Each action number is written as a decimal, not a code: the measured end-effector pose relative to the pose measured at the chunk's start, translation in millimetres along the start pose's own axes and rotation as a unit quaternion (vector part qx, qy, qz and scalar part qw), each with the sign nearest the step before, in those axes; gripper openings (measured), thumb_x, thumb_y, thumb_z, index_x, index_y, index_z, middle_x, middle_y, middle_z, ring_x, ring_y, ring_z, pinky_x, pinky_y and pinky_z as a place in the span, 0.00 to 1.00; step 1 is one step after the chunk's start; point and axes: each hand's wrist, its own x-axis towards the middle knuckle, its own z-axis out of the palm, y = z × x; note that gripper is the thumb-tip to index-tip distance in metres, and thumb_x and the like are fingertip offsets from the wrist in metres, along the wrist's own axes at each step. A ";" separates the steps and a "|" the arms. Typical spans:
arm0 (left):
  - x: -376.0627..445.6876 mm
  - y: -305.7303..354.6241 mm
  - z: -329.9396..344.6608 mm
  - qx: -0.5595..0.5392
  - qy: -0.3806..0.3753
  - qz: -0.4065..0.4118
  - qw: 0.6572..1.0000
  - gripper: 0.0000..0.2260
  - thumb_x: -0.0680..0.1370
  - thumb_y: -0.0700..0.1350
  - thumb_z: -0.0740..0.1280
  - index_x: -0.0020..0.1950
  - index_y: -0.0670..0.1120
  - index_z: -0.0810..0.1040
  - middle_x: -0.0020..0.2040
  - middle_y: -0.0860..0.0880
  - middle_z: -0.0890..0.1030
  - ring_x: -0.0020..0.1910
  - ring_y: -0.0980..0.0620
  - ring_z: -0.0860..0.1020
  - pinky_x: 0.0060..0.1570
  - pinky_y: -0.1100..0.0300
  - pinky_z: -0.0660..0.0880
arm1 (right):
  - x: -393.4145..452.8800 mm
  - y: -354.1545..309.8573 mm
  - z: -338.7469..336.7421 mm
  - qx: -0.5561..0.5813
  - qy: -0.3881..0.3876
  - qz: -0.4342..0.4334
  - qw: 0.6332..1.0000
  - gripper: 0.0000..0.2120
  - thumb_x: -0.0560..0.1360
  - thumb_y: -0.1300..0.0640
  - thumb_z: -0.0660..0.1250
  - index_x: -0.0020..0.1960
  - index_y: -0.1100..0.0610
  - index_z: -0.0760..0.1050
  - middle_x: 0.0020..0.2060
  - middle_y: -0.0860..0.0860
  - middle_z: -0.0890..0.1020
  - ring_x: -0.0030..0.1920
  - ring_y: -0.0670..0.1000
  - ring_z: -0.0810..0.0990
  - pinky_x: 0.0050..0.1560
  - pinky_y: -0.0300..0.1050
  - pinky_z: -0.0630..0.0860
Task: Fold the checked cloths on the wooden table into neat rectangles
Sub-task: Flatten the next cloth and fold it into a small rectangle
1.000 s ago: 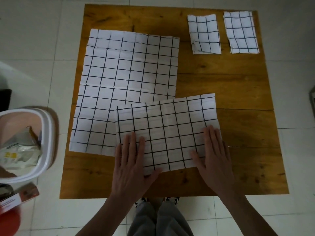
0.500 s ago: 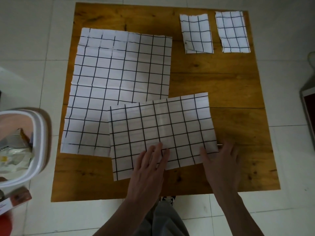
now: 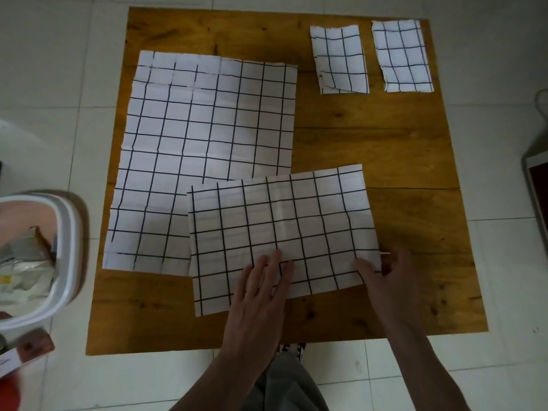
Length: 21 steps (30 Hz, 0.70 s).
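Pressing creased checked cloth (image 3: 281, 232) flat | left hand (image 3: 261, 295) splayed | right hand (image 3: 388, 280) pinching its corner | grainy wooden table (image 3: 385, 149)

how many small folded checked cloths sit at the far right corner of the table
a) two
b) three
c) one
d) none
a: two small folded cloths lie side by side there, apart from each other, the left folded cloth and the right folded cloth, on the wooden table.

Left hand (image 3: 261, 295) shifts from the half-folded cloth (image 3: 281, 229)'s left corner to its near-edge middle; right hand (image 3: 388, 280) slides off the cloth to grip its right corner.
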 end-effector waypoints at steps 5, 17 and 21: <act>3.6 7.2 2.8 0.013 0.028 0.006 1.000 0.34 0.75 0.50 0.70 0.81 0.46 0.67 0.82 0.41 0.63 0.81 0.41 0.58 0.75 0.42 0.56 | -1.2 1.7 -10.9 -0.005 -0.032 -0.008 0.999 0.03 0.81 0.54 0.70 0.53 0.51 0.77 0.40 0.47 0.82 0.41 0.48 0.80 0.38 0.40 0.71; 26.9 43.2 7.3 -0.005 -0.022 0.017 1.000 0.28 0.82 0.56 0.54 0.80 0.46 0.68 0.80 0.41 0.66 0.79 0.41 0.66 0.77 0.42 0.65 | -18.7 -24.8 -52.3 -0.030 0.068 -0.101 0.992 0.12 0.81 0.55 0.70 0.39 0.54 0.74 0.27 0.51 0.73 0.28 0.51 0.70 0.32 0.41 0.66; 26.4 40.9 4.4 -0.018 -0.009 0.027 0.999 0.25 0.86 0.55 0.51 0.80 0.47 0.70 0.79 0.43 0.69 0.78 0.43 0.68 0.76 0.45 0.61 | -40.4 -40.4 -38.9 0.015 0.073 -0.145 0.987 0.15 0.83 0.52 0.67 0.39 0.54 0.73 0.28 0.51 0.73 0.28 0.51 0.70 0.33 0.44 0.68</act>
